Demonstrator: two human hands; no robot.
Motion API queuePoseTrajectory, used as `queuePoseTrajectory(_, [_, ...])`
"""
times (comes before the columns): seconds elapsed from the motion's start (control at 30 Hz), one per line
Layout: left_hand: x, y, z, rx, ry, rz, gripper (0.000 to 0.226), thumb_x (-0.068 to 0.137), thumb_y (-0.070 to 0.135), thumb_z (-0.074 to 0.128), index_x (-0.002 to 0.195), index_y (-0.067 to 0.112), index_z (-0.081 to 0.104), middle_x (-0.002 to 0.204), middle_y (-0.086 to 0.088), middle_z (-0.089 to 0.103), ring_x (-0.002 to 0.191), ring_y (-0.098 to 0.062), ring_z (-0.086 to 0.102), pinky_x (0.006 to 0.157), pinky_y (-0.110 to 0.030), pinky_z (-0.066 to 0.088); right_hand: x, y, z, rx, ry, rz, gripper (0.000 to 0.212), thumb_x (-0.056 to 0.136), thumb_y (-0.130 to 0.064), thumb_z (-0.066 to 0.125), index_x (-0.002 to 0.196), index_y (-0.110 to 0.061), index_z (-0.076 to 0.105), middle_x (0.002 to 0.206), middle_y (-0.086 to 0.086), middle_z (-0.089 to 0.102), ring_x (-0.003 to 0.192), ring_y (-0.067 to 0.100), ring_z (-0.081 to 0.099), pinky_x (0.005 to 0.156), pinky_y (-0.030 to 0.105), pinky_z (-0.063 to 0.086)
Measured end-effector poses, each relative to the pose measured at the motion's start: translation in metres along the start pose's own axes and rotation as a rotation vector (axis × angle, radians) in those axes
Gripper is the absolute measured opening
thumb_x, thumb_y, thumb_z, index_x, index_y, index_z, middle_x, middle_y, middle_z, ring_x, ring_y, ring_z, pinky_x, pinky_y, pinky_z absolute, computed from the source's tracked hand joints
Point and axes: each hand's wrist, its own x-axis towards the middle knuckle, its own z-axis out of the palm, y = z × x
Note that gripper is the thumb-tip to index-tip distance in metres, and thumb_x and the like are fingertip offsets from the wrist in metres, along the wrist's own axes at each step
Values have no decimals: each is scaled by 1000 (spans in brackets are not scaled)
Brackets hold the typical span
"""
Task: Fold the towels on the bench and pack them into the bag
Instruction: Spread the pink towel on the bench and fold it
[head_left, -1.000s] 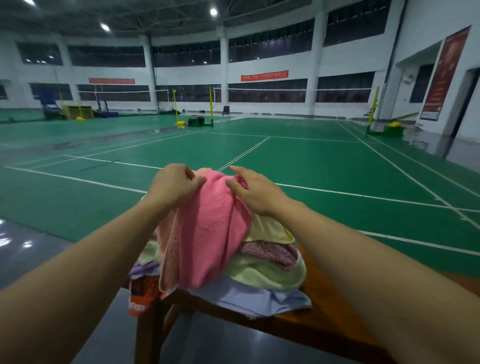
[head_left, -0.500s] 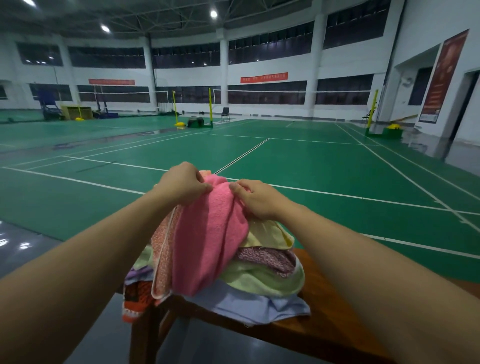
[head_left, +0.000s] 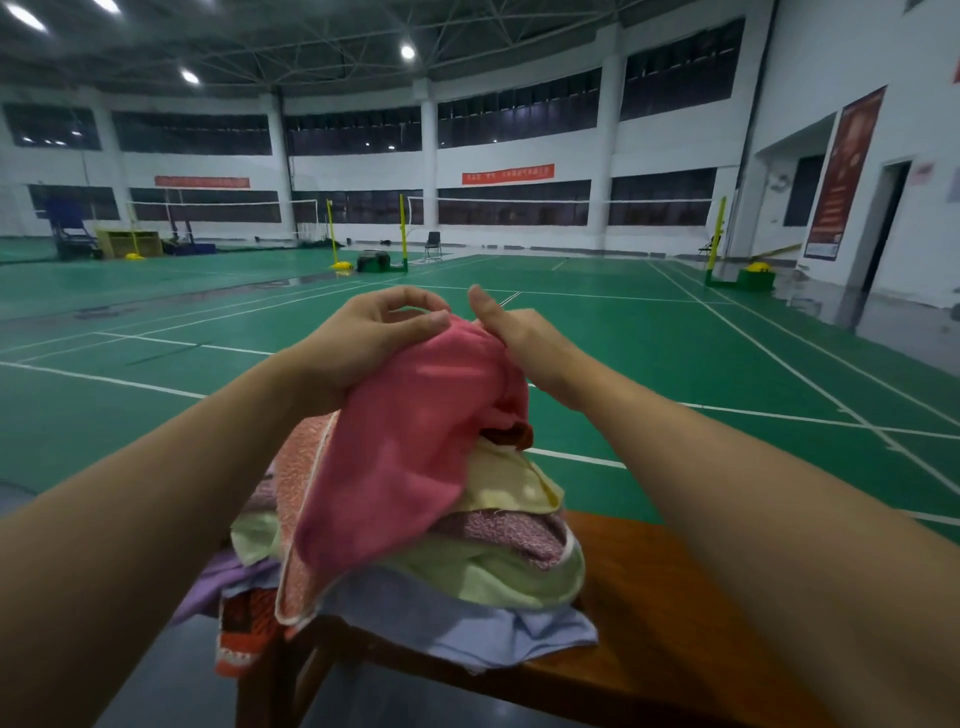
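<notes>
Left hand (head_left: 363, 338) pinching the top edge of the pink towel (head_left: 410, 447), thumb and fingers curled onto the cloth. Right hand (head_left: 519, 338) at the towel's other corner, thumb raised, fingers hidden behind the fabric, so probably gripping. Towel lifted over the mixed towel pile (head_left: 467, 582) heaped on the wooden worktop (head_left: 649, 623).

A brown wooden bench (head_left: 670, 613) is seen standing on a dark glossy floor (head_left: 156, 691), beside the green court. A heap of towels (head_left: 467, 582) is piled on its left end; at the bottom a pale blue towel (head_left: 524, 642) is spread on the wood, and an orange patterned towel (head_left: 241, 636) is draped over the edge.
</notes>
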Motion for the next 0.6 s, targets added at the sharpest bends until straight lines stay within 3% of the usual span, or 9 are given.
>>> queuePoseTrajectory(0.07, [3, -2, 1, 95, -26, -7, 21, 82, 28, 74, 100, 19, 69, 92, -1, 75, 80, -11, 65, 69, -21, 55, -12, 7, -21, -77, 18, -50, 84, 88, -79, 43, 65, 2, 52, 68, 4, 49, 64, 16, 43, 66, 35, 37])
queuePoseTrajectory(0.13, [9, -7, 11, 134, -48, -14, 24, 77, 31, 77, 97, 20, 71, 95, -5, 76, 82, -14, 65, 72, -26, 54, -26, 16, -45, -169, -27, -59, 61, 94, -65, 54, 61, -15, 41, 63, -1, 36, 59, 14, 33, 58, 32, 27])
queuePoseTrajectory(0.2, [17, -10, 26, 138, -59, -29, 23, 80, 30, 78, 99, 19, 71, 98, -8, 76, 80, -17, 67, 72, -29, 55, -41, 23, -69, -288, -89, 12, 54, 90, -64, 61, 63, -19, 47, 61, -4, 38, 58, 11, 37, 57, 30, 29])
queuePoseTrajectory(0.3, [31, -10, 53, 248, -82, -25, 24, 85, 40, 74, 96, 18, 74, 92, -5, 77, 74, -14, 68, 67, -27, 55, -64, 34, -111, -387, -134, 161, 61, 78, -76, 64, 63, -17, 59, 60, -2, 50, 60, 12, 45, 62, 32, 39])
queuePoseTrajectory(0.37, [41, -10, 69, 338, -94, -30, 41, 85, 54, 67, 93, 15, 77, 88, -4, 77, 72, -13, 69, 67, -26, 53, -84, 44, -141, -397, -159, 283, 79, 66, -87, 65, 80, -10, 74, 81, 8, 73, 72, 17, 60, 81, 41, 54])
queuePoseTrajectory(0.43, [47, -10, 85, 361, -121, -104, 51, 86, 60, 63, 88, 11, 78, 81, -8, 77, 66, -16, 70, 61, -25, 54, -108, 52, -163, -352, -175, 400, 90, 58, -90, 67, 97, -10, 78, 107, 21, 72, 81, 23, 61, 96, 52, 53])
queuePoseTrajectory(0.5, [54, -13, 101, 421, -148, -171, 58, 84, 64, 63, 80, 7, 76, 73, -11, 74, 59, -20, 68, 57, -26, 52, -130, 62, -183, -287, -163, 491, 83, 61, -81, 74, 96, -6, 77, 103, 25, 72, 80, 25, 61, 87, 45, 55])
queuePoseTrajectory(0.6, [66, -21, 122, 510, -144, -187, 65, 80, 70, 63, 70, 7, 73, 65, -9, 71, 52, -21, 66, 52, -29, 51, -158, 74, -209, -235, -174, 583, 67, 63, -67, 74, 93, -7, 78, 88, 9, 75, 76, 21, 66, 72, 35, 53])
